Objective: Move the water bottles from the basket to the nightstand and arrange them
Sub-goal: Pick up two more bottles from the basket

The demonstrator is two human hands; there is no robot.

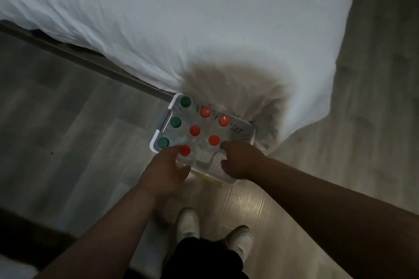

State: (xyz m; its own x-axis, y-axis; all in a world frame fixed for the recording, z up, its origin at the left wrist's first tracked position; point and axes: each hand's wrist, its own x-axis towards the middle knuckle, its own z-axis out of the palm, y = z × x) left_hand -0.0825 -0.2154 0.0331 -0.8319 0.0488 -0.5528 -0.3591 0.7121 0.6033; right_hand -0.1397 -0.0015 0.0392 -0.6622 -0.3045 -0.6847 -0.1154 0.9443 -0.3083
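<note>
A white perforated basket point(242, 130) sits on the floor against the bed's corner. Clear water bottles stand in it: three with green caps point(175, 122) along the left side and several with red caps point(195, 130) in the middle. My left hand point(164, 169) reaches over the basket's near left corner, its fingertips beside a red-capped bottle point(185, 150). My right hand point(241, 161) is curled over the near right part, fingers and thumb around clear plastic. What either hand grips is hidden in the dim light. No nightstand is in view.
A bed with a white duvet point(181, 18) fills the upper part, its dark frame edge point(90, 59) running left of the basket. Grey wood-look floor point(68, 131) spreads left and right. My white shoes point(188, 222) stand just behind the basket.
</note>
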